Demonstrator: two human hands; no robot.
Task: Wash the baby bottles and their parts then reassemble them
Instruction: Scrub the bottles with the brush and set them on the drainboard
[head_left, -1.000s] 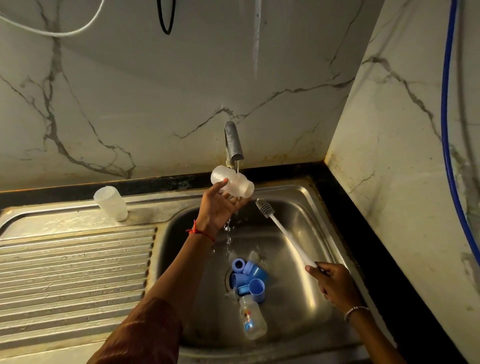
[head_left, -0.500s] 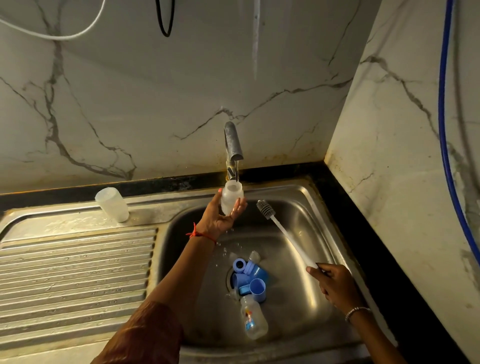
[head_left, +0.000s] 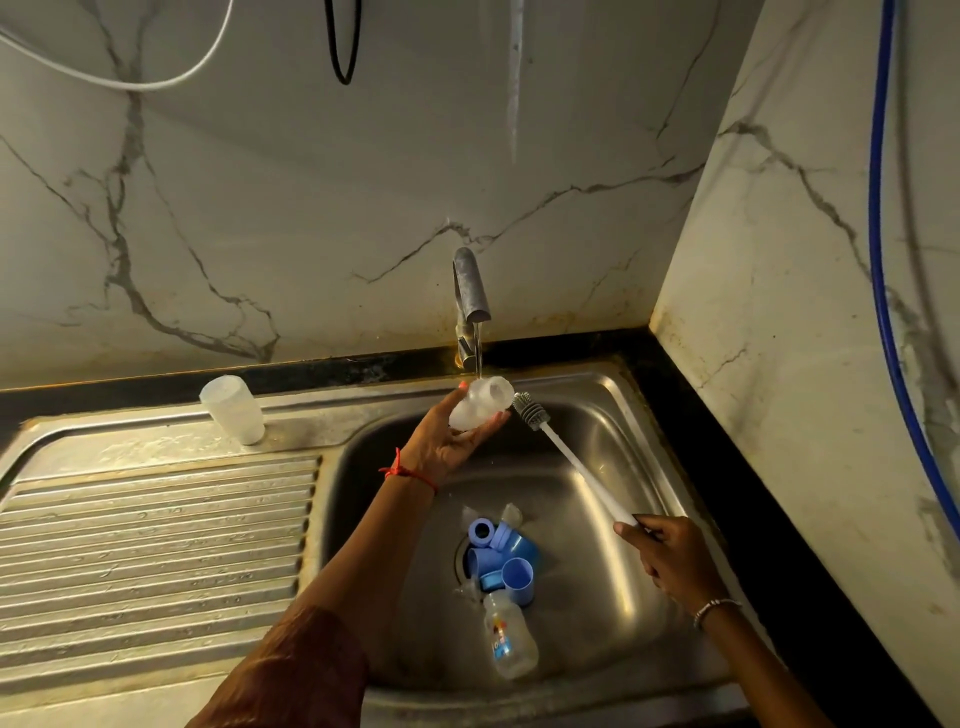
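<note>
Rinsing step: over the sink (head_left: 587, 375), the left hand (head_left: 447, 447) holds a clear baby bottle (head_left: 480, 410) in curled fingers under the running tap (head_left: 471, 288), while the right hand (head_left: 670, 558) grips a bottle brush (head_left: 566, 457) just beside it, probably ready to enter the bottle's mouth next.

Left arm stretched forward, sleeve (head_left: 291, 670) on the upper forearm, red thread (head_left: 405, 470) at the wrist. Left hand (head_left: 452, 441) palm up, fingers cupped round a clear bottle (head_left: 480, 410). Right arm low and bent, bracelet (head_left: 714, 608) at the wrist. Right hand (head_left: 670, 561) knuckles up, gripping the brush (head_left: 571, 462) by its handle end.
</note>
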